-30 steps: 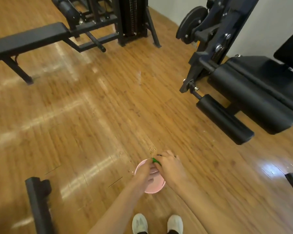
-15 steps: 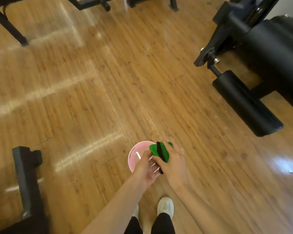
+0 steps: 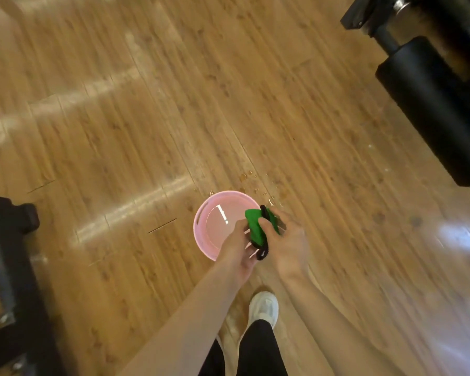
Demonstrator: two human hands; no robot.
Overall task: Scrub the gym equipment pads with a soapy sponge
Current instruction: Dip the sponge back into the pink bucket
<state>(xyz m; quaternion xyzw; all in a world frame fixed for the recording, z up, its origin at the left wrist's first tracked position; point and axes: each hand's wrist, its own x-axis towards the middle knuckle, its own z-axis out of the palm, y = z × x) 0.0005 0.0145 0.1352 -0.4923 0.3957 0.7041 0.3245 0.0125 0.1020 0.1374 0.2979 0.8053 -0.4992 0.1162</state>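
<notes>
Both hands hold the green sponge (image 3: 255, 229) above the right edge of the pink bucket (image 3: 210, 213). The right hand (image 3: 285, 244) has its grip clenched round the sponge, thumb on top; the left hand (image 3: 238, 252) seems to pinch its near side, though blur hides the fingers. Just beyond the grip, water drops (image 3: 255, 183) dot the wooden floor (image 3: 120, 131). Far off to its right lies a black roller pad (image 3: 432, 112). A white shoe (image 3: 263, 308) stands below the hands
</notes>
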